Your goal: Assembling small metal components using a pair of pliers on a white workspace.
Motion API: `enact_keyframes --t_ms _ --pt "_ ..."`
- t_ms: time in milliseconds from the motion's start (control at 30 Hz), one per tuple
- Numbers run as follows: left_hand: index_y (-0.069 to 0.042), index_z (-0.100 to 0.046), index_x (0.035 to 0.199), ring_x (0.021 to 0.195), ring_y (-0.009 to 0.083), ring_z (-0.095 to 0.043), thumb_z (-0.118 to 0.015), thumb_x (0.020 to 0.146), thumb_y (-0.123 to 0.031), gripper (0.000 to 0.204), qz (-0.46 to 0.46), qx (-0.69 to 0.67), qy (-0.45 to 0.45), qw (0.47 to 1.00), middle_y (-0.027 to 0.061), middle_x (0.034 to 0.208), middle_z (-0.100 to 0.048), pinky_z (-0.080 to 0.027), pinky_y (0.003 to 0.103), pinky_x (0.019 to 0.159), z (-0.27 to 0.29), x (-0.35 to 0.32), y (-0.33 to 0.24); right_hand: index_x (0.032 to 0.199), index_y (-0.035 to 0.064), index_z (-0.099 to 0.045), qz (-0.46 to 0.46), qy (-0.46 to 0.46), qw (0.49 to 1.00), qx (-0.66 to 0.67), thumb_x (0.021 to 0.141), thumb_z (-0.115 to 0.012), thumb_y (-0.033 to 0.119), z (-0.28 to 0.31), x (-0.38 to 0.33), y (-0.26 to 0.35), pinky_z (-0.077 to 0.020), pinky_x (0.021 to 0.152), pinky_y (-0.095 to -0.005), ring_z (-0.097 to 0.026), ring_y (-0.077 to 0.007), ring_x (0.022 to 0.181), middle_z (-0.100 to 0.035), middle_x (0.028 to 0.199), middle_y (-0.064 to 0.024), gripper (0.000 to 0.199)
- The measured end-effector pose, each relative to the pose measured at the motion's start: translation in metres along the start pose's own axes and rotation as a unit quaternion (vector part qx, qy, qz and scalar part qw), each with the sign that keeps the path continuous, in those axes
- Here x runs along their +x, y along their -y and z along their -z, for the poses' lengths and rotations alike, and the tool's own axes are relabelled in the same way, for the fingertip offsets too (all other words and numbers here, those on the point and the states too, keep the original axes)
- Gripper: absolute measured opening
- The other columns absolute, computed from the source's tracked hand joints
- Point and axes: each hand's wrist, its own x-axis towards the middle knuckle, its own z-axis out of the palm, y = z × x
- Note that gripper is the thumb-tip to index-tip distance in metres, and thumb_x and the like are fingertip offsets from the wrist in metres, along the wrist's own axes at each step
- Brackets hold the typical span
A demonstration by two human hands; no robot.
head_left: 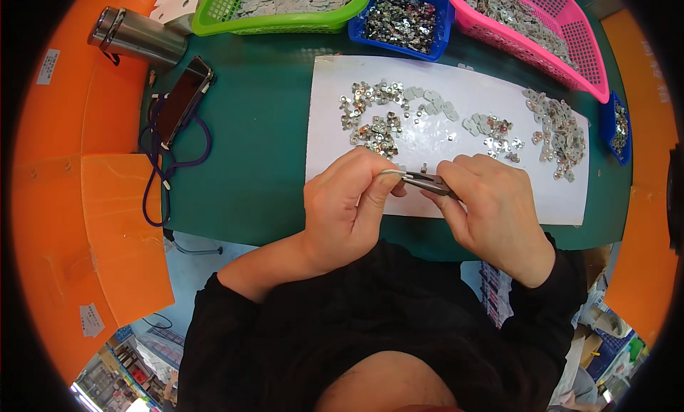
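Observation:
My left hand [345,205] is closed, pinching a small flat metal piece [391,172] between thumb and forefinger. In my right hand [499,202] is a pair of pliers [429,183], its jaws at the metal piece by my left fingertips. Whether the jaws grip it I cannot tell. Below both hands lies a white sheet [491,207]. On it are small shiny metal parts [377,132] at the left, a row of flat grey metal plates [432,102] in the middle, a small mixed heap [499,130], and a larger pile of grey plates with shiny parts [559,134] at the right.
Along the back of the green table [249,191] stand a green basket [285,23], a blue bin [402,50] and a pink basket [563,73], all holding metal parts. A smaller blue bin [627,154] sits far right. A steel flask [146,40] and a corded phone [184,102] lie left.

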Motion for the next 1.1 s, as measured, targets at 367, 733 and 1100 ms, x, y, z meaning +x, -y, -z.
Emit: enact_keyframes --t_ms 367,733,1100 --pt "0.004 -0.057 0.091 0.071 0.0139 -0.064 -0.049 0.100 -0.003 0.014 0.013 -0.026 -0.015 0.999 0.0110 0.083 -0.063 -0.049 0.024 0.065 -0.002 0.000 -0.001 0.080 0.0058 -0.059 -0.005 0.002 1.000 0.014 0.083 -0.069 0.016 -0.002 0.001 -0.001 -0.0412 0.051 -0.0400 -0.057 -0.0289 0.062 -0.055 0.065 -0.0091 0.015" --pt "0.005 -0.057 0.091 0.072 0.0146 -0.065 -0.048 0.101 -0.003 0.015 0.033 -0.043 -0.019 0.998 0.0113 0.083 -0.063 -0.050 0.025 0.066 -0.007 -0.002 0.004 0.082 0.0061 -0.058 -0.006 0.009 1.000 0.015 0.082 -0.068 0.015 -0.005 0.003 -0.001 -0.0429 0.053 -0.0412 -0.059 -0.0294 0.065 -0.057 0.067 -0.0093 0.013" --pt "0.006 -0.057 0.093 0.075 0.0157 -0.065 -0.047 0.102 -0.005 0.018 0.109 -0.091 -0.012 0.990 0.0117 0.082 -0.065 -0.053 0.027 0.069 -0.008 -0.007 0.003 0.084 0.0063 -0.057 -0.021 0.026 0.999 0.039 0.081 -0.067 0.012 -0.016 -0.003 -0.004 -0.0442 0.053 -0.0426 -0.059 -0.0321 0.063 -0.057 0.066 -0.0108 0.012"
